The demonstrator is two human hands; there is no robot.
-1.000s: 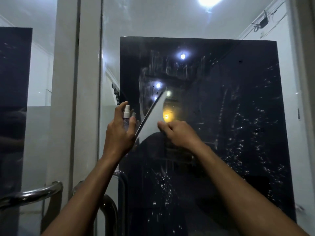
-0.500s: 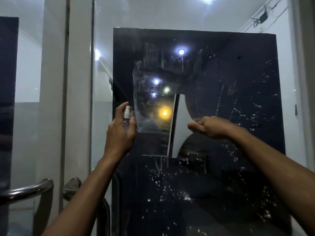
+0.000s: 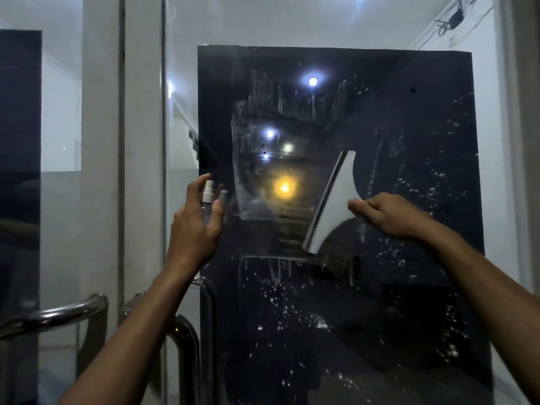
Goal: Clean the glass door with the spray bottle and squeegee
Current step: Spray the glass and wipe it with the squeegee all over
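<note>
From my head view, my right hand (image 3: 385,214) pinches the light, stiff squeegee (image 3: 331,206) by its narrow end against the wet, slippery glass door (image 3: 423,147), while my left hand (image 3: 194,226) grips the small spray bottle (image 3: 207,200), no readable label.

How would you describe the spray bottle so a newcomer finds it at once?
Start at the glass door with its dark panel, then go to that panel's left edge. There the left hand grips the spray bottle: small, clear, white-nozzled, unlike the flat pale squeegee.
</note>
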